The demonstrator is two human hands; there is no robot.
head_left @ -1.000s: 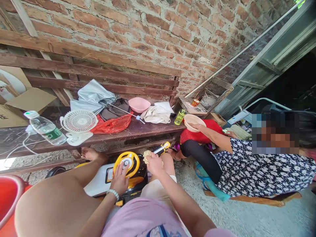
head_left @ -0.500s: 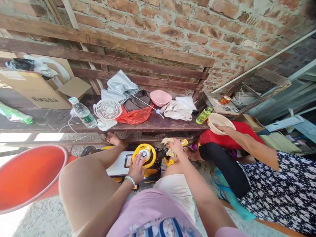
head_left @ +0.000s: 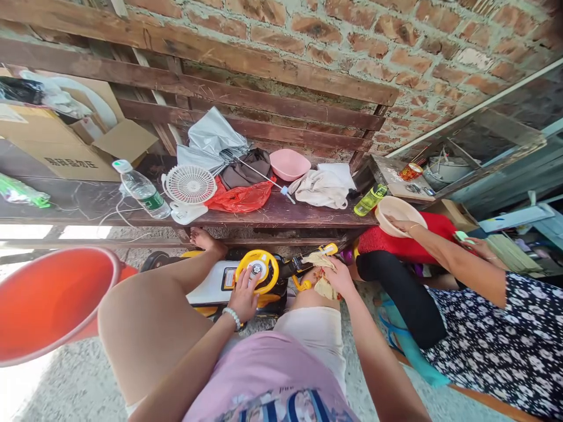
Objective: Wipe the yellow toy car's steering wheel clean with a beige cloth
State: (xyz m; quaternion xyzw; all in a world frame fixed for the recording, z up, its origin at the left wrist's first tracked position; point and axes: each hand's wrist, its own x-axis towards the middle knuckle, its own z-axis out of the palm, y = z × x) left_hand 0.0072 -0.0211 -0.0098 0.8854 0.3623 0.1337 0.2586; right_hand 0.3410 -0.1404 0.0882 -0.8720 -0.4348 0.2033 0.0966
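A ride-on toy vehicle with a white body (head_left: 206,288) stands between my legs. My left hand (head_left: 244,296) lies on its yellow steering wheel (head_left: 259,254), fingers stretched over the hub and rim. My right hand (head_left: 338,278) is closed on a pale yellow cloth (head_left: 326,289) with reddish-brown patches. The cloth hangs out above and below my fingers, over my right knee. Close by are the toy's black arm and a yellow lever (head_left: 302,285); part of the arm is hidden by the cloth and hand.
On the dark bench (head_left: 246,218) lie a water bottle (head_left: 152,198), a white fan (head_left: 190,184), a silver umbrella (head_left: 215,138), a pink bowl (head_left: 289,164) and a green bottle (head_left: 369,200). An orange bucket (head_left: 53,305) stands left. At right, a person holds a cream basin (head_left: 398,208).
My right hand has moved right and slightly down with the cloth, which hangs lower now. My left hand stays on the wheel. The co-worker's other hand has come into view, holding something pale green.
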